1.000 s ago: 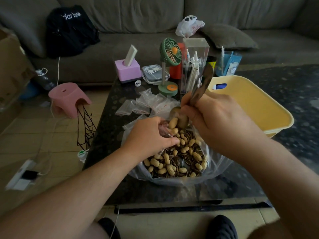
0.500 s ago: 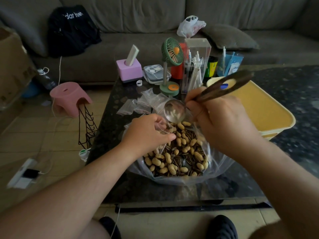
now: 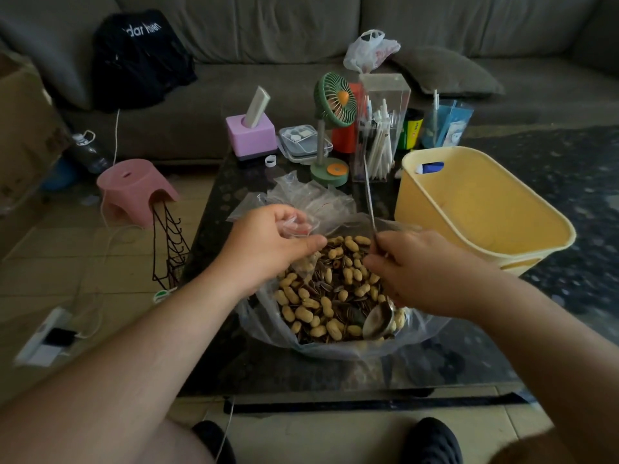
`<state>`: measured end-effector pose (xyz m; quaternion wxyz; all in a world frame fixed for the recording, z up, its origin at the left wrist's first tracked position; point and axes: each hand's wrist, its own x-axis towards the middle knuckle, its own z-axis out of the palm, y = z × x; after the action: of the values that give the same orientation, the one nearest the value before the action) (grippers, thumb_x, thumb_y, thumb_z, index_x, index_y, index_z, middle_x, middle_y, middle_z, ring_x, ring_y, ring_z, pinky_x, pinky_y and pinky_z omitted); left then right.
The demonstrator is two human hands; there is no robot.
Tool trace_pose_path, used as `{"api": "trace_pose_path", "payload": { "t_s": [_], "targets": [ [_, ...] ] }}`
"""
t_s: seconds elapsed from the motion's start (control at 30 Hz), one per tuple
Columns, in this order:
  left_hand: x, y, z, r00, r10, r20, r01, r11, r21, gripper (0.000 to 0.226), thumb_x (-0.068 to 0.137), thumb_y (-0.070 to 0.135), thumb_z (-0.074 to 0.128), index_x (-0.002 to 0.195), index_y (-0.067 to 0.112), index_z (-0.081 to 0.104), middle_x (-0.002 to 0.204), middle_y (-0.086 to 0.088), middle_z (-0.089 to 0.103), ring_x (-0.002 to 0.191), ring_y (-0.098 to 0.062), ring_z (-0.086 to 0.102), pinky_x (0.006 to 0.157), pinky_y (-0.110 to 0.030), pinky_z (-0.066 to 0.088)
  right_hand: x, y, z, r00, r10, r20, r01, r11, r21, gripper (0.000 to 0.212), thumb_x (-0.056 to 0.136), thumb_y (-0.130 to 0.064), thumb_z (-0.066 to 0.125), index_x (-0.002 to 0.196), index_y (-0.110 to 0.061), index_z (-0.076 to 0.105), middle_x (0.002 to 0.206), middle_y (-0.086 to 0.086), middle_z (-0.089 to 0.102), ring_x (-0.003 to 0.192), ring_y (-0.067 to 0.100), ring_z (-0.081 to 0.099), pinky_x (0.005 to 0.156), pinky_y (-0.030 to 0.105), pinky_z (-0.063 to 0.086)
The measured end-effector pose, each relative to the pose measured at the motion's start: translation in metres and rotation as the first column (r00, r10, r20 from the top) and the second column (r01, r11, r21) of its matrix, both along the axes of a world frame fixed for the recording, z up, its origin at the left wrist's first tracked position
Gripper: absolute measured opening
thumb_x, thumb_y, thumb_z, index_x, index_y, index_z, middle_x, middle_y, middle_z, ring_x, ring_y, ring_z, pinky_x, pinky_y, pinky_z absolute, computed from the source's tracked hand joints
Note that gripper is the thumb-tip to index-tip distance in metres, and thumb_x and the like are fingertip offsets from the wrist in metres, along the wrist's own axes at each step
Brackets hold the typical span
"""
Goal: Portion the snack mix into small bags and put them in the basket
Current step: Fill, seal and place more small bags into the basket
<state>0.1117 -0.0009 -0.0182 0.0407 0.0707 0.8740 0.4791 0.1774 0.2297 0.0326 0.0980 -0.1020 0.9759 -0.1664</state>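
Dipping again, the right hand is gripping the spoon in the snack mix while the left hand is pinching a small bag open for filling.

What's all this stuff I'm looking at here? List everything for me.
snack mix: one heap, tan peanuts and dark striped seeds, in the big clear bag
big clear bag: one, table's near edge
small bag: one, clear, left hand
empty bags: a pile, clear, behind the mix
spoon: one, metal, bowl in the mix
basket: one, yellow, right of the mix
fan: one, green, mid-table
tissue box: one, purple, far left of table
clear holder: one, holds white sticks
stool: one, pink, on floor
sofa: one, grey, behind
left hand: pinches the small bag
right hand: grips the spoon
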Motion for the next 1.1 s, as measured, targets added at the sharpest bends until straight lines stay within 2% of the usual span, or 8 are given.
{"api": "trace_pose_path", "payload": {
  "t_s": [0.07, 0.23, 0.4, 0.6, 0.7, 0.87, 1.03, 1.1],
  "targets": [
    [-0.001, 0.0, -0.004, 0.998, -0.014, 0.064, 0.015, 1.0, -0.007, 0.044, 0.074, 0.043, 0.093, 0.112, 0.035, 0.073, 0.1, 0.016, 0.079, 0.089, 0.002, 0.075, 0.085, -0.031, 0.063, 0.001, -0.002, -0.003, 0.999, 0.02, 0.034, -0.019, 0.999, -0.032, 0.026, 0.108, -0.043, 0.046, 0.092, -0.027, 0.059, 0.085, -0.006, 0.066, 0.08, 0.009, 0.065, 0.077, 0.03, 0.055],
    [-0.004, 0.001, -0.009, 0.982, -0.025, 0.19, 0.029, 0.999, -0.021, 0.046, 0.073, 0.041, 0.095, 0.113, 0.031, 0.075, 0.095, 0.011, 0.081, 0.085, -0.006, 0.078, 0.075, -0.041, 0.068, 0.001, -0.007, -0.018, 0.998, -0.055, -0.003, 0.054, 0.982, -0.183, 0.021, 0.106, -0.042, 0.053, 0.089, -0.032, 0.059, 0.079, -0.007, 0.07, 0.072, 0.002, 0.067, 0.075, 0.028, 0.056],
    [-0.006, 0.0, -0.011, 0.97, -0.016, 0.243, 0.015, 1.0, 0.009, 0.045, 0.076, 0.039, 0.094, 0.115, 0.027, 0.075, 0.096, 0.009, 0.081, 0.088, -0.01, 0.078, 0.073, -0.044, 0.068, -0.001, -0.018, -0.036, 0.975, -0.221, 0.032, 0.21, 0.854, -0.476, 0.013, 0.106, -0.034, 0.057, 0.096, -0.028, 0.062, 0.081, -0.003, 0.074, 0.064, 0.002, 0.073, 0.069, 0.027, 0.062],
    [-0.008, -0.007, -0.012, 0.979, -0.058, 0.194, 0.055, 0.998, 0.021, 0.053, 0.069, 0.043, 0.096, 0.116, 0.032, 0.075, 0.102, 0.013, 0.08, 0.097, -0.005, 0.076, 0.089, -0.044, 0.065, -0.004, -0.013, -0.033, 0.956, -0.29, 0.034, 0.269, 0.83, -0.489, 0.017, 0.109, -0.031, 0.05, 0.096, -0.027, 0.061, 0.081, -0.002, 0.074, 0.064, 0.006, 0.073, 0.072, 0.034, 0.063],
    [-0.005, -0.01, -0.011, 0.981, -0.124, 0.151, 0.129, 0.991, -0.022, 0.051, 0.071, 0.042, 0.094, 0.117, 0.038, 0.074, 0.107, 0.021, 0.077, 0.104, 0.004, 0.07, 0.1, -0.038, 0.059, -0.003, -0.006, -0.021, 0.939, -0.333, 0.082, 0.324, 0.785, -0.528, 0.018, 0.11, -0.03, 0.048, 0.099, -0.024, 0.061, 0.086, 0.003, 0.074, 0.065, 0.01, 0.074, 0.063, 0.029, 0.063],
    [0.002, -0.005, -0.013, 0.981, -0.17, 0.095, 0.18, 0.978, -0.106, 0.062, 0.073, 0.039, 0.095, 0.129, 0.038, 0.069, 0.108, 0.023, 0.075, 0.104, 0.003, 0.068, 0.101, -0.038, 0.058, 0.001, 0.004, 0.003, 0.924, -0.375, 0.072, 0.351, 0.76, -0.547, 0.018, 0.11, -0.029, 0.047, 0.101, -0.02, 0.06, 0.085, 0.007, 0.072, 0.061, 0.015, 0.075, 0.049, 0.019, 0.054],
    [0.011, 0.01, -0.015, 0.98, -0.19, 0.066, 0.199, 0.965, -0.172, 0.072, 0.074, 0.04, 0.094, 0.139, 0.039, 0.064, 0.115, 0.024, 0.073, 0.113, 0.003, 0.064, 0.104, -0.035, 0.054, 0.003, 0.014, 0.025, 0.918, -0.393, -0.047, 0.31, 0.788, -0.532, 0.018, 0.11, -0.03, 0.047, 0.099, -0.024, 0.06, 0.081, 0.004, 0.071, 0.06, 0.014, 0.074, 0.056, 0.03, 0.057],
    [0.013, 0.016, -0.018, 0.982, -0.184, 0.048, 0.19, 0.958, -0.215, 0.075, 0.076, 0.042, 0.093, 0.142, 0.039, 0.059, 0.119, 0.024, 0.072, 0.118, 0.002, 0.062, 0.096, -0.022, 0.048, 0.005, 0.014, 0.032, 0.921, -0.371, -0.121, 0.264, 0.821, -0.506, 0.018, 0.11, -0.031, 0.046, 0.099, -0.026, 0.059, 0.083, 0.003, 0.07, 0.06, 0.011, 0.073, 0.057, 0.031, 0.057]
  ]
}}
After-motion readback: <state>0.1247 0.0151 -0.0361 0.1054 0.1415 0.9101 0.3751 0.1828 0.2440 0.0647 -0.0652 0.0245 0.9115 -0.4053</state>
